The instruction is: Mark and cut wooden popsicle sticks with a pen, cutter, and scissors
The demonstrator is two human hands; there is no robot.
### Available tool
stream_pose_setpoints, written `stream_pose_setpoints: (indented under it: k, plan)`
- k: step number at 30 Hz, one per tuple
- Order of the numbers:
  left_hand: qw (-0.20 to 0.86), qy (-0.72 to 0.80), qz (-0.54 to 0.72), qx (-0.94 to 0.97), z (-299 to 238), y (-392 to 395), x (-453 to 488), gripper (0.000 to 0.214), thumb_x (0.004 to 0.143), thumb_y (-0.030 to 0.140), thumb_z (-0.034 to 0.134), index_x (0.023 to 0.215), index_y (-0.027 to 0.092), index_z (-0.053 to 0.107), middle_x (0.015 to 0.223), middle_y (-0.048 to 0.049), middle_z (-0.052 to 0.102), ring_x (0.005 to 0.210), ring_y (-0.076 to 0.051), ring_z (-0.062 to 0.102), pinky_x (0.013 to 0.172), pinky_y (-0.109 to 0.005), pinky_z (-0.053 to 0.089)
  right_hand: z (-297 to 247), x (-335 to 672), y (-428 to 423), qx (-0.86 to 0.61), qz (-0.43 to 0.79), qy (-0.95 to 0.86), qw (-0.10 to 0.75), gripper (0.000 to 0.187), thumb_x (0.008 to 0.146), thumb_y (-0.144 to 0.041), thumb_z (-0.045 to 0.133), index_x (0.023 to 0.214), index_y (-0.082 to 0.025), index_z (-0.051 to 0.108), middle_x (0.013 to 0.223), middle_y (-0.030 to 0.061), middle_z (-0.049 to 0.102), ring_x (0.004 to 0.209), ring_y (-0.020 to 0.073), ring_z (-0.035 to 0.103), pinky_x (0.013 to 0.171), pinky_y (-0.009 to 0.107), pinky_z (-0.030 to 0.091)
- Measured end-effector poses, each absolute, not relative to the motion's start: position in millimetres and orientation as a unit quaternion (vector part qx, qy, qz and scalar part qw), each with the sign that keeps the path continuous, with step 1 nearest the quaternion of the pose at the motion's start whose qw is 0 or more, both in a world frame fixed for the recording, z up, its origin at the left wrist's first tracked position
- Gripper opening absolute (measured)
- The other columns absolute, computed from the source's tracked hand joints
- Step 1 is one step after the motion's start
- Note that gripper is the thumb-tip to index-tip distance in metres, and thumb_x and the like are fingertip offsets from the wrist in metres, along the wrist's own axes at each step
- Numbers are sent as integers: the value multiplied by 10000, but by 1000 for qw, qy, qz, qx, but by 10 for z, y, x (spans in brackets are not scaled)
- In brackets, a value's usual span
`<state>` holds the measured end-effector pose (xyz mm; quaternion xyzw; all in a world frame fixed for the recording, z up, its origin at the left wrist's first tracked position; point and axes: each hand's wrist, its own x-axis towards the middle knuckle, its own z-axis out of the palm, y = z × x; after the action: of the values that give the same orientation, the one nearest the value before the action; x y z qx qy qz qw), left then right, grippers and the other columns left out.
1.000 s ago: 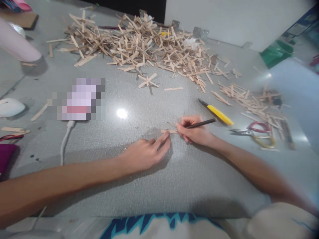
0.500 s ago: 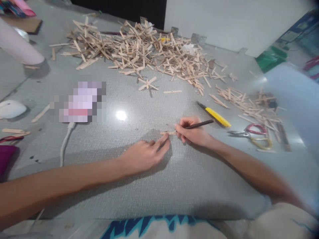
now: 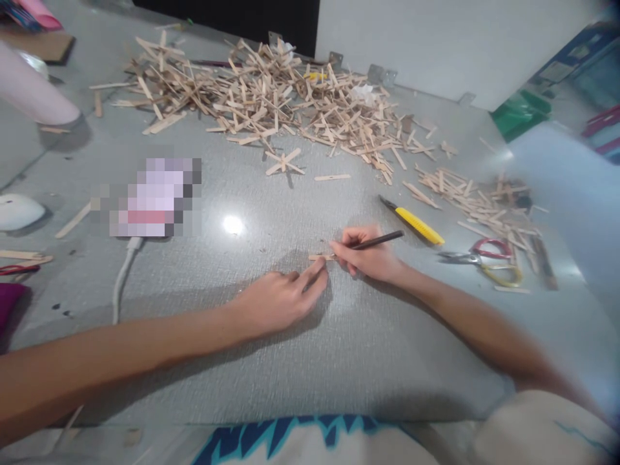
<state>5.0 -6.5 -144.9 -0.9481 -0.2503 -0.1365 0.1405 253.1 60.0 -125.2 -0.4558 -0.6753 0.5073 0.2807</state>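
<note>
A short wooden craft stick [image 3: 317, 258] lies flat on the grey table, partly covered by fingers. The fingertips of my left hand [image 3: 285, 298] press it down, and a thin dark shape shows between those fingers, too unclear to name. My right hand [image 3: 365, 253] is closed in a writing grip around a dark pencil [image 3: 382, 239], its point low at the stick's right part. Just right of that hand lies a yellow box cutter [image 3: 419, 226]. Beyond it are scissors [image 3: 477, 259] with one red and one yellow handle loop.
A large heap of craft sticks [image 3: 271, 97] spreads along the back, with a smaller pile [image 3: 465, 194] at right. A star of crossed sticks [image 3: 284, 162] and a single stick [image 3: 332, 177] lie ahead. At left are a blurred-out phone [image 3: 157, 194] with a white cable [image 3: 119, 284] and a white mouse [image 3: 20, 212].
My right hand and the pencil have slid slightly left along the stick, closer to my left fingertips. My left hand keeps its place on the stick. The whole view has shifted a little.
</note>
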Motion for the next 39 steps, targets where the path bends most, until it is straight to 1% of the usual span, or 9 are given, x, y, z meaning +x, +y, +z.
stream_pose_setpoints:
  k: [5,12,22,32,39]
  plan:
    - [147,-251,-145,-946,-1467,-63,53,331,1038,102,510,1272,47,738,1470,-272,734,602,-157,699,472,-315,501,-1276,2540,603,-459,505,-678,274,526,1000,-507,801,627,-227,559,498,-29,629,385,88,526,420,229,378]
    - [153,-249,-143,-946,-1479,-63,43,362,1027,86,496,1294,35,735,1446,-272,746,580,-167,711,443,-330,524,-1301,2573,606,-455,478,-705,260,490,1063,-432,729,646,-227,572,472,-41,594,412,88,498,463,241,369]
    - [133,-238,-136,-953,-1444,-52,29,371,1028,72,510,1320,22,733,1471,-298,724,641,-169,737,469,-301,522,-1329,2593,608,-456,479,-703,260,469,1052,-426,729,657,-229,569,491,-39,595,413,91,494,446,246,336]
    - [152,-236,-138,-950,-1448,-57,36,386,1006,49,499,1306,17,741,1448,-282,742,594,-164,723,450,-329,533,-1302,2581,605,-451,485,-701,265,439,1038,-356,702,646,-238,542,480,-40,585,416,96,497,450,245,339]
    - [148,-237,-137,-950,-1421,-55,43,397,1014,43,469,1309,8,732,1451,-287,738,584,-171,733,445,-341,565,-1297,2582,613,-450,493,-696,266,430,1011,-342,729,647,-241,524,495,-39,594,412,98,518,445,240,346]
